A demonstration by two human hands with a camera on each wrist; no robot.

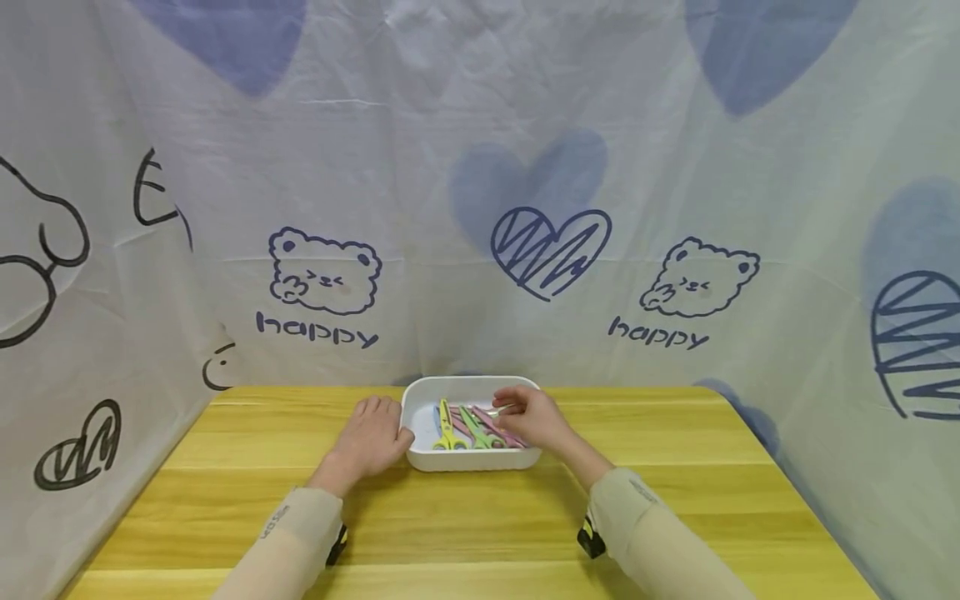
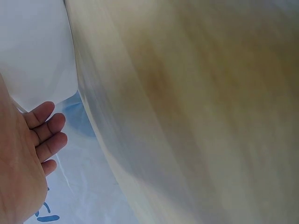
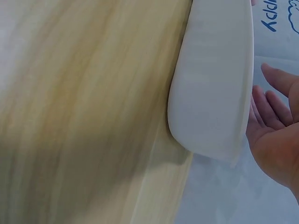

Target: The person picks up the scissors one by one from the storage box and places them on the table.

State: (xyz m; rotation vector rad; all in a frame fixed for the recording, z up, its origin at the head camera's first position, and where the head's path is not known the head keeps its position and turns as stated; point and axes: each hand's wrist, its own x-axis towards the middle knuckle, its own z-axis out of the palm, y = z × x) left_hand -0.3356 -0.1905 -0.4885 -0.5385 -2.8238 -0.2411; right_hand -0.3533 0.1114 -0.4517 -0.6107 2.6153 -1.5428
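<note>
Inside the white tray [image 1: 472, 462], head view, pink scissors [image 1: 491, 423] are slanting toward the nearer right hand [image 1: 538, 418]; the left hand [image 1: 367, 437] is touching the tray's left end. Left wrist: fingers [image 2: 51, 147] are extending loosely, gripping nothing visible. Right wrist: half-spread fingers are holding nothing visible.

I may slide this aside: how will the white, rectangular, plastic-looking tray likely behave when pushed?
The tray would probably slide rather than tip, being wide and low. Its smooth, unbent walls suggest stiffness. The plastic-looking yellow and green scissors inside may shift, as they lie jumbled.
</note>
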